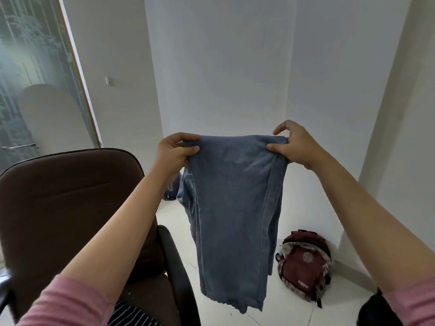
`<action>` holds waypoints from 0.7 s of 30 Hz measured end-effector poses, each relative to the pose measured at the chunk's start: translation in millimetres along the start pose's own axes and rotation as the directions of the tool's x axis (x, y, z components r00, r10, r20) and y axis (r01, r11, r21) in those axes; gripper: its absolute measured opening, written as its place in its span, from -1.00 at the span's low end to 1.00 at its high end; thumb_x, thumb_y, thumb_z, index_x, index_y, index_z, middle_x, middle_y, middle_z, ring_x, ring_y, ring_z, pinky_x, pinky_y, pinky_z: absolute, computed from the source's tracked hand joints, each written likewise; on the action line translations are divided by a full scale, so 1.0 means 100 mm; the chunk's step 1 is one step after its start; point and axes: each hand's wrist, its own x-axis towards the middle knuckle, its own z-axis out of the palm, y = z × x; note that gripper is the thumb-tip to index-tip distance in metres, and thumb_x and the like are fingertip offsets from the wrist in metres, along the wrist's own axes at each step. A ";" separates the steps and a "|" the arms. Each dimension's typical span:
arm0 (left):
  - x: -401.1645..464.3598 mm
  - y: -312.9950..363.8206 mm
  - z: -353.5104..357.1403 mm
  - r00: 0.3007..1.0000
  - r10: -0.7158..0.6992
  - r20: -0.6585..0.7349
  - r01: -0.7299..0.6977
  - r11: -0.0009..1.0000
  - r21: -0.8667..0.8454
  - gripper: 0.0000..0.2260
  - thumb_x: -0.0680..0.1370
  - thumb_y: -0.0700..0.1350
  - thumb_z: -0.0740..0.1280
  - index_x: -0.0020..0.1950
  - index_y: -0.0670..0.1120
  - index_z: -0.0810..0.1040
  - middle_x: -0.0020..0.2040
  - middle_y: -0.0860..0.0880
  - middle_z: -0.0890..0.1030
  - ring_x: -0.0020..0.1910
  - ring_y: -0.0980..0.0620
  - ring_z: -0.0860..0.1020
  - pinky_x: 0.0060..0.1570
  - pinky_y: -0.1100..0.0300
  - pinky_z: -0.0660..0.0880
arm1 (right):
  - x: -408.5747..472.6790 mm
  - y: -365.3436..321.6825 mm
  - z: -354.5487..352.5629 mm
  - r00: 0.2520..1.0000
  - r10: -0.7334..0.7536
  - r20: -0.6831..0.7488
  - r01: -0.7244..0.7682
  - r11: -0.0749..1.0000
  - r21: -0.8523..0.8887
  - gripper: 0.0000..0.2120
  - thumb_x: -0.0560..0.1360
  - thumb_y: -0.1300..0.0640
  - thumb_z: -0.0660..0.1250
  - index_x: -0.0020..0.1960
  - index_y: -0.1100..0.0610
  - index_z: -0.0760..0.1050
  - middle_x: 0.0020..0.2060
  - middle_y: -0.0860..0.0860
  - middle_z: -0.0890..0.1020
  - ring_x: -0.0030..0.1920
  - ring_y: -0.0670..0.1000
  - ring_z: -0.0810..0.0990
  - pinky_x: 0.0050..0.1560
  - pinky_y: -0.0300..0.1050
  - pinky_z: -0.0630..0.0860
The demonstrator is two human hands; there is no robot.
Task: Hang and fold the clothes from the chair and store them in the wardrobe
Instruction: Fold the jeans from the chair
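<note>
Jeans: a pair of blue denim jeans [231, 215] hangs in the air in front of the person, held by its top edge, legs doubled lengthwise and dangling above the white tiled floor [249, 311].
Left hand: the left hand [175, 150] grips the left corner of the top edge, thumb over the front of the fabric, fingers curled behind it.
Right hand: the right hand [293, 144] pinches the right corner between thumb and fingers; the index finger lifts free above the cloth.
Hand spacing: the two hands are well apart, level with each other, and the top edge is stretched between them.
Chair: a brown office chair [70, 208] stands at lower left, just beside the left forearm, apart from the jeans.
Striped garment: a dark striped cloth [131, 314] lies on the chair seat.
Backpack: a maroon backpack [303, 264] rests on the floor near the wall corner, behind and to the right of the hanging legs.
Sleeves: pink sleeves [70, 304] cover both upper forearms.
</note>
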 end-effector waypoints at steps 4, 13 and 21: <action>-0.03 0.04 0.07 0.995 -0.061 -0.077 0.050 0.990 -0.135 -0.88 0.47 -0.32 0.39 -0.11 -0.11 0.64 -0.23 -0.04 0.61 -0.24 0.04 0.56 -0.29 0.25 0.52 | -0.05 0.00 0.12 0.957 0.290 -0.009 -0.199 0.677 0.708 -0.67 0.36 0.16 0.54 -0.01 0.13 0.42 -0.06 0.07 0.55 -0.10 0.01 0.55 -0.17 -0.10 0.54; -0.12 0.02 0.24 0.995 0.021 0.096 0.005 0.965 -0.261 -0.59 0.45 -0.53 0.25 0.00 -0.05 0.64 0.01 -0.05 0.63 -0.01 0.04 0.61 -0.08 0.17 0.59 | -0.27 0.02 0.22 0.975 -0.147 -0.166 0.220 0.733 0.644 -0.49 0.36 0.52 0.40 0.10 -0.01 0.53 0.08 -0.01 0.59 0.09 -0.01 0.61 0.01 -0.14 0.60; -0.01 0.02 0.26 0.998 0.067 0.011 -0.066 0.994 -0.090 -0.56 0.39 -0.51 0.30 -0.26 0.03 0.72 -0.23 0.06 0.69 -0.17 0.10 0.62 -0.10 0.21 0.54 | -0.19 0.08 0.09 0.915 -0.336 -0.221 0.366 0.924 0.111 -0.65 0.47 0.43 0.32 -0.13 -0.02 0.65 -0.33 -0.22 0.64 -0.32 -0.09 0.58 -0.24 -0.31 0.53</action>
